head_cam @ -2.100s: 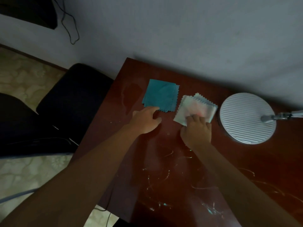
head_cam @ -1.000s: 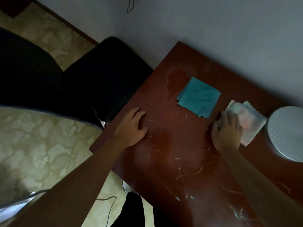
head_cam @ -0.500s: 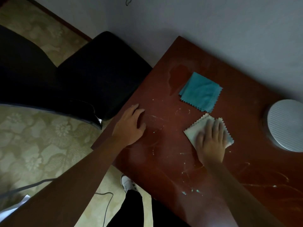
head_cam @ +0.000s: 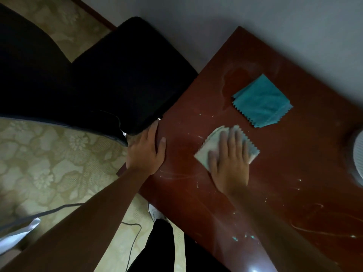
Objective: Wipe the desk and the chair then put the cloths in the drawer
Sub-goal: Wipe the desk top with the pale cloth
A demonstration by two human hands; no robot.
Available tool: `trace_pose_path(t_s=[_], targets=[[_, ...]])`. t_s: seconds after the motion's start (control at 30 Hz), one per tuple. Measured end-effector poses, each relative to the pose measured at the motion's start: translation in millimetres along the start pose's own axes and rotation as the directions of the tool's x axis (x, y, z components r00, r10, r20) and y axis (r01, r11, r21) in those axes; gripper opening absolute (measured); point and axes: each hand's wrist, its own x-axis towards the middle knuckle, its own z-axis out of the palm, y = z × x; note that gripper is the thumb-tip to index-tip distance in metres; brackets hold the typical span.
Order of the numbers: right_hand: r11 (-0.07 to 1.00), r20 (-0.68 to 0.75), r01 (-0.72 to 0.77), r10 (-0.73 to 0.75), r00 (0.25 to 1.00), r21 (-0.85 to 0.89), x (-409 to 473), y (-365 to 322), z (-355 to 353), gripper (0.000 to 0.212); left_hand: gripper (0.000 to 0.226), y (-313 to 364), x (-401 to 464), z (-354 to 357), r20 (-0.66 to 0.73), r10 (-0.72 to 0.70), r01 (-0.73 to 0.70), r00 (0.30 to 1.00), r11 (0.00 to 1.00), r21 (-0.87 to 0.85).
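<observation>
- My left hand [head_cam: 146, 152] grips the counter [head_cam: 294, 173] edge beside the black chair [head_cam: 121, 75], fingers curled over it, holding nothing else.
- My right hand [head_cam: 229, 163] presses the pale cloth [head_cam: 208, 152] flat, fingers spread: wiping step; next, sweep the remaining specks.
- The teal cloth [head_cam: 262, 102] waits farther back.

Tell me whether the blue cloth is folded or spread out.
Folded: the blue cloth lies flat on the desk, with several zigzag edges stacked along one side.

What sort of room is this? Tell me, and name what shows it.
Probably a home study or bedroom corner: a reddish wooden desk against a plain wall, a black padded chair beside it, a patterned floor, and the round base of a desk lamp.
</observation>
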Motion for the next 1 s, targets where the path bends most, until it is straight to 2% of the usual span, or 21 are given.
trace_pose_path(t_s=[0.17, 0.33, 0.43, 0.53, 0.6, 0.67, 0.73, 0.8, 0.83, 0.9, 1.0], targets=[[0.986, 0.036, 0.168, -0.168, 0.985, 0.010, 31.4, 10.4, -3.4, 0.062, 0.058, 3.2, 4.2, -4.0, -0.051, -0.119, 0.119, 0.992, 0.993, -0.003], [0.998, -0.013, 0.053, -0.053, 0.999, 0.014, 109.7, -15.4, -3.9, 0.061, 0.046, 1.8, 11.0, -7.7, -0.039, -0.176, 0.175, 0.984, 0.984, -0.027], [0.973, 0.033, 0.228, -0.229, 0.973, 0.019, 75.9, -40.8, -0.1, 0.059, 0.040, 2.7, 12.2, -8.6, -0.065, -0.203, 0.199, 0.977, 0.978, -0.063], [0.907, 0.104, 0.419, -0.421, 0.901, 0.043, 23.9, -44.9, -0.1, 0.059, 0.040, 3.8, 12.2, -8.4, -0.071, -0.218, 0.215, 0.973, 0.975, -0.053], [0.874, 0.119, 0.484, -0.486, 0.866, 0.047, 27.2, -34.1, -1.4, 0.059, 0.039, 3.4, 12.7, -8.1, -0.076, -0.220, 0.216, 0.973, 0.975, -0.056], [0.907, 0.098, 0.421, -0.422, 0.901, 0.030, 59.5, -27.6, -2.8, 0.060, 0.038, 2.8, 13.1, -7.8, -0.059, -0.223, 0.220, 0.973, 0.974, -0.061], [0.966, 0.045, 0.256, -0.257, 0.965, 0.036, 103.1, -28.8, -3.1, 0.061, 0.033, 2.8, 13.0, -7.7, -0.030, -0.233, 0.231, 0.972, 0.971, -0.067], [0.990, 0.007, 0.134, -0.134, 0.991, 0.032, 133.3, -36.7, -1.7, 0.063, 0.033, 2.8, 12.5, -8.4, -0.024, -0.228, 0.226, 0.973, 0.970, -0.086], [0.992, -0.008, 0.123, -0.123, 0.992, 0.032, 135.3, -44.2, 0.0, 0.062, 0.037, 2.6, 12.1, -8.3, -0.033, -0.219, 0.215, 0.975, 0.972, -0.097], [0.979, -0.006, 0.203, -0.203, 0.979, 0.035, 112.3, -58.0, 3.5, 0.060, 0.042, 4.3, 11.7, -7.9, -0.049, -0.213, 0.206, 0.976, 0.971, -0.119], [0.916, 0.057, 0.393, -0.397, 0.916, 0.076, 38.4, -66.4, 4.7, 0.060, 0.044, 4.3, 11.8, -7.8, -0.053, -0.217, 0.210, 0.975, 0.970, -0.123]])
